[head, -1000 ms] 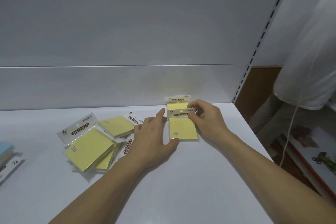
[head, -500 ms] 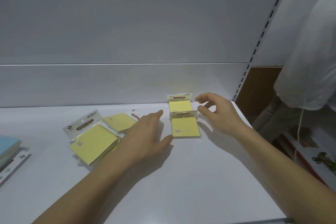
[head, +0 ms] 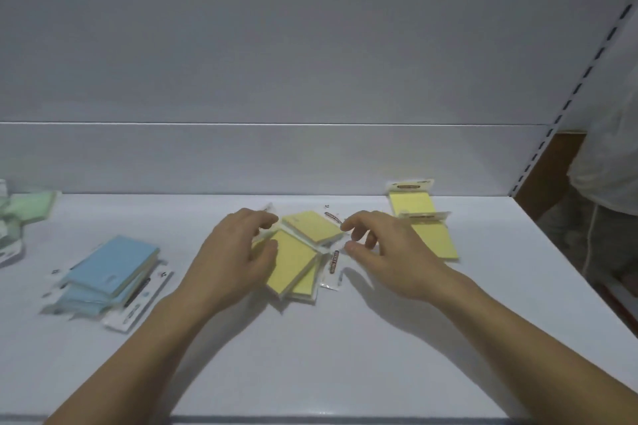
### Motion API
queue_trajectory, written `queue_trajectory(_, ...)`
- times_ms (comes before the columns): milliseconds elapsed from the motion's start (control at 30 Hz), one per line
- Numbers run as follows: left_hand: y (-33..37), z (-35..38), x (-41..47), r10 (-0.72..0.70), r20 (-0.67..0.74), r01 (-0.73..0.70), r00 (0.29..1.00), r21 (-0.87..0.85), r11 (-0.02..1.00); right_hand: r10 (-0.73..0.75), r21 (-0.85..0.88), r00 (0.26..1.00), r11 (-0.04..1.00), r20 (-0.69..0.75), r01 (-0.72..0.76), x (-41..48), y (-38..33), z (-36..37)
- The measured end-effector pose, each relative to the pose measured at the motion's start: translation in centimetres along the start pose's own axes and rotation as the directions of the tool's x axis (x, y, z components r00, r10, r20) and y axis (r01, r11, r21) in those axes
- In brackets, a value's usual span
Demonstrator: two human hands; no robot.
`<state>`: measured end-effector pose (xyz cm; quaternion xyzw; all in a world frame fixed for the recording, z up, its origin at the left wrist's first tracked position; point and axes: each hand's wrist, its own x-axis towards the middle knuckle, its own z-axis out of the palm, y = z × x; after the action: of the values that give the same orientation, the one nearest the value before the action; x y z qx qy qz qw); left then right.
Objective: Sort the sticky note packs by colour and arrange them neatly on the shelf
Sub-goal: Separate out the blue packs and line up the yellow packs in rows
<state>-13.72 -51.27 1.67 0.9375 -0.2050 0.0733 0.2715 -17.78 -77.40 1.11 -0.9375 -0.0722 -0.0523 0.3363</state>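
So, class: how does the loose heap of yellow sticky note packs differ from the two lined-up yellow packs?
The heap of yellow sticky note packs lies skewed and overlapping, in the middle; the pair of yellow packs lies straight, in a line, by the back wall. Both: yellow, clear-wrapped.

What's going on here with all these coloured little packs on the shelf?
A person is sorting sticky note packs by colour on a white shelf. The left hand lies on a loose yellow pile; the right hand hovers at its edge. Two yellow packs lie lined up at the back right; a blue pile and green packs sit further left.
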Motion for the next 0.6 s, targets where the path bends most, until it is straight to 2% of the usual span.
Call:
queue_trajectory(167, -1.4, -0.3, -0.7, -0.061, 0.027, 0.064, 0.998, -0.093, 0.994, 0.172, 0.123, 0.985, 0.977, 0.032, -0.175, 0.7, -3.4, 2.7)
queue_trajectory(267, -1.7, -0.2, -1.3, -0.082, 0.039, 0.087, 0.996, -0.155, 0.984, 0.269, 0.210, 0.963, 0.942, -0.005, -0.262, 0.6, -4.4, 3.6)
queue_trajectory(433, -1.7, -0.2, -1.8, -0.052, 0.014, 0.054, 0.999, -0.216, 0.975, 0.301, 0.298, 0.953, 0.914, -0.038, -0.276, 0.1, -5.4, 4.4)
queue_trajectory(600, -1.8, -0.2, -2.1, -0.041, -0.087, 0.010, 0.995, -0.336, 0.942, 0.358, 0.547, 0.932, 0.791, -0.048, -0.276, 0.4, -5.7, 4.4)
